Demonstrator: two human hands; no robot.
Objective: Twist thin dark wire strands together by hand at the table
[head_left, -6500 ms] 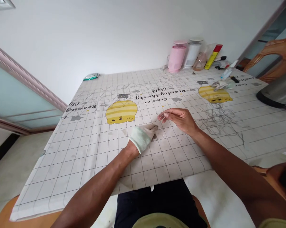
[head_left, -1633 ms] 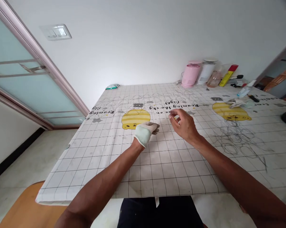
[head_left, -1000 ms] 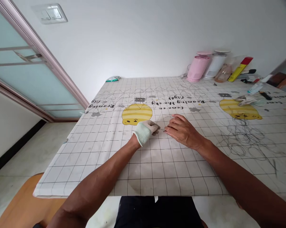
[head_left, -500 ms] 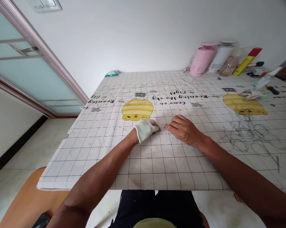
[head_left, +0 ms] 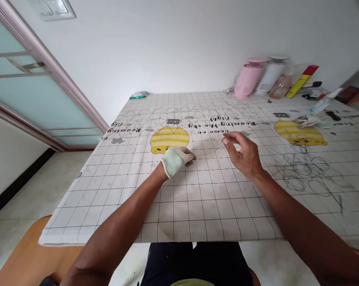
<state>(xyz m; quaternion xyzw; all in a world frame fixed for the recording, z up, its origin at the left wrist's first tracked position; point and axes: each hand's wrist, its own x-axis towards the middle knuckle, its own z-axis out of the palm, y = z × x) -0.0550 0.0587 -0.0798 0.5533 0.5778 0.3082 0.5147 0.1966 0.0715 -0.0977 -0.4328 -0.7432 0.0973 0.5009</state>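
My left hand, in a pale glove, rests low over the checked tablecloth with its fingertips pinched on one end of a thin thread. The thread is faint and curves across the cloth toward my right hand. That hand is bare and raised slightly, its thumb and forefinger close together near a small end of the thread; whether they grip it is hard to tell. A tangle of dark threads lies to the right of my right hand.
Loose wavy threads run along the back of the table. At the back right stand a pink cylinder, a white cylinder, a bottle and a yellow-red box. A glove lies at the right.
My right hand has moved right and away from my left, its fingers now more spread. A thin thread now shows between the hands. My left hand stays pinched, and the view has shifted slightly.
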